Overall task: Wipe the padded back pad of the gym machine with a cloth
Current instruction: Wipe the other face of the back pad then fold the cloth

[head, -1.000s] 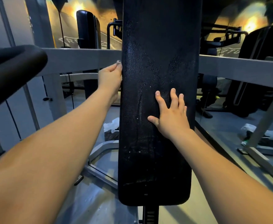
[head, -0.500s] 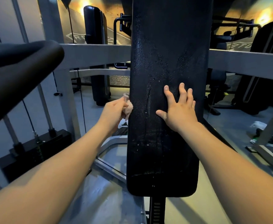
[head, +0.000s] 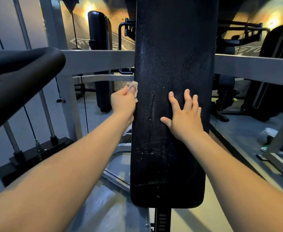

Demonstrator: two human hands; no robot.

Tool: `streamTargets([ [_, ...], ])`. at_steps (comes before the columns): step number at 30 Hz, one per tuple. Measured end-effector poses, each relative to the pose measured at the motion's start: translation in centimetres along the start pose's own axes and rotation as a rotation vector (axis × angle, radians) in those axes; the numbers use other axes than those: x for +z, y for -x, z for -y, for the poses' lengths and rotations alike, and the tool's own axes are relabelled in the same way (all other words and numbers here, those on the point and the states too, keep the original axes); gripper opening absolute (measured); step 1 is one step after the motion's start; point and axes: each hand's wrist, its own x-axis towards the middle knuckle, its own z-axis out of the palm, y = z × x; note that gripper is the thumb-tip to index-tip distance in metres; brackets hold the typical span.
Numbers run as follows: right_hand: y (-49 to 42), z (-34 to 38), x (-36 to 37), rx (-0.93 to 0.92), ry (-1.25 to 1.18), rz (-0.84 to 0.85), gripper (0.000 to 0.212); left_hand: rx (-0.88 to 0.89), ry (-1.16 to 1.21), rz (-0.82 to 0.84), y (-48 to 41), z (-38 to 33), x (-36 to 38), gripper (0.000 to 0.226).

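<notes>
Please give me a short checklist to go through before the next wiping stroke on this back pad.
1. Grip of left hand on cloth: ok, it is pinched in the fingers.
2. Contact of cloth with the left edge of the back pad: ok.
3. Bracing by right hand, fingers spread flat on the pad: ok.
4. Front of pad clean: not ok, pale specks and streaks show.
5. Dampness of cloth: cannot tell.

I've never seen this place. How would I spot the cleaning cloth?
Find the tall black back pad standing upright in the middle of the view. At its left edge, about halfway up, the left hand pinches a small crumpled cloth against the pad. It is the only pale beige, soft thing there; the right hand rests spread on the pad and holds nothing.
</notes>
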Motion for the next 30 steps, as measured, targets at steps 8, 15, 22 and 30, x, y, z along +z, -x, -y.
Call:
streamTargets([
  [8,-0.2,-0.2,0.1,0.006,0.014,0.022,0.089,0.309,-0.342,0.033,-6.9,-4.5,3.5,0.035],
  [15,0.0,-0.1,0.0,-0.011,-0.01,0.014,0.088,0.598,-0.673,0.051,-0.8,0.2,0.3,0.036],
  [22,-0.1,-0.3,0.2,-0.022,-0.004,0.011,0.087,0.519,-0.691,-0.08,-4.0,-2.0,3.6,0.037],
  [30,-0.1,-0.4,0.4,-0.035,0.017,0.001,0.087,0.579,-0.599,-0.159,-7.5,-6.8,7.0,0.023],
])
